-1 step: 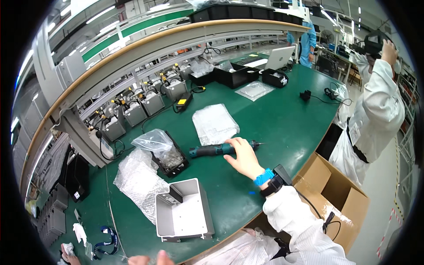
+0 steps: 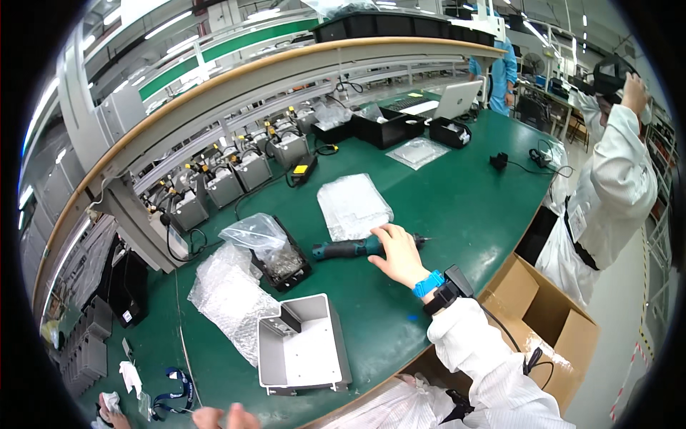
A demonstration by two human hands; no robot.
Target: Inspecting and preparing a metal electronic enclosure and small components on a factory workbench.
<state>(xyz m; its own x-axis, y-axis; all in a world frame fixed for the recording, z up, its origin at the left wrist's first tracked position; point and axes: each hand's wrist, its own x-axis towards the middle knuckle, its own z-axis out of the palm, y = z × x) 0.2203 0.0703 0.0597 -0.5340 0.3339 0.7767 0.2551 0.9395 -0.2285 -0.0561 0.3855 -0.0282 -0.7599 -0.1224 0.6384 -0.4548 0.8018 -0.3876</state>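
Observation:
My right hand (image 2: pixel 401 259) lies over a teal-and-black electric screwdriver (image 2: pixel 350 248), thumb on its near side and fingers across its far side. The tool rests flat, its bit pointing right. At the lower edge, only fingertips of my left hand (image 2: pixel 225 416) show, blurred and apart, with nothing visible between them. Near them a grey open-topped metal housing (image 2: pixel 304 350) stands on the green table (image 2: pixel 457 193). Bubble wrap (image 2: pixel 227 297) touches its left side. Behind it a black tray (image 2: pixel 296 275) holds small parts and a clear plastic bag (image 2: pixel 251 234).
White bubble bags (image 2: pixel 354 206) lie beyond the screwdriver. Grey wired units (image 2: pixel 251 170) line the back left. Black bins (image 2: pixel 382 131) and a laptop (image 2: pixel 457 99) stand farther back. An open cardboard box (image 2: pixel 511 286) adjoins the right edge. Another person (image 2: pixel 607 179) stands right; another's hand (image 2: pixel 111 413) shows lower left.
My left fingertips have shifted left, away from the grey housing. My right hand stays on the screwdriver. The whole view has shifted slightly.

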